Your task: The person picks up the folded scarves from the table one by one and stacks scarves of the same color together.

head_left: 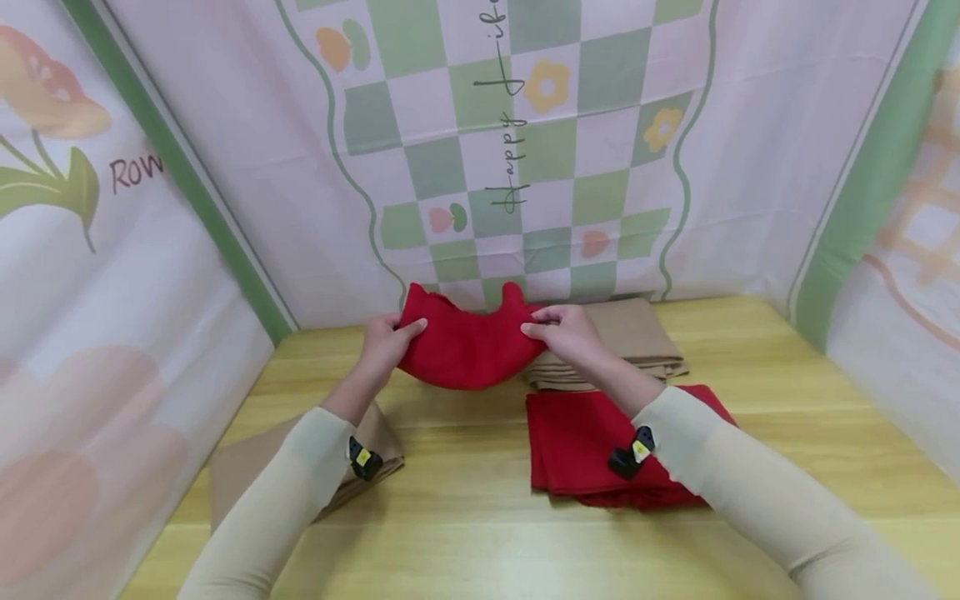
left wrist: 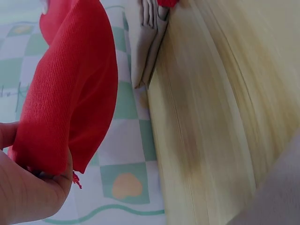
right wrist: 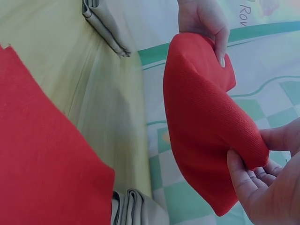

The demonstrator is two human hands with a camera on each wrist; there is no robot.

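A piece of red cloth (head_left: pixel 468 346) hangs between both hands above the back part of the table, sagging in the middle. My left hand (head_left: pixel 385 342) pinches its left end, thumb in front. At the opposite end, my right hand (head_left: pixel 566 333) pinches the cloth between thumb and fingers. In the left wrist view, the red cloth (left wrist: pixel 70 89) bends over the fingers, and a few red threads dangle from its lower edge. The right wrist view has both hands on the cloth (right wrist: pixel 206 117), with the right fingers (right wrist: pixel 253 185) partly tucked behind it.
Folded beige cloth (head_left: pixel 630 329) lies at the back right of the wooden table (head_left: pixel 450 500). In front of it is a folded red cloth (head_left: pixel 592 450), partly under my right forearm. Another folded beige cloth (head_left: pixel 247 467) lies at left, below my left forearm. Patterned curtains (head_left: pixel 465 167) surround the table.
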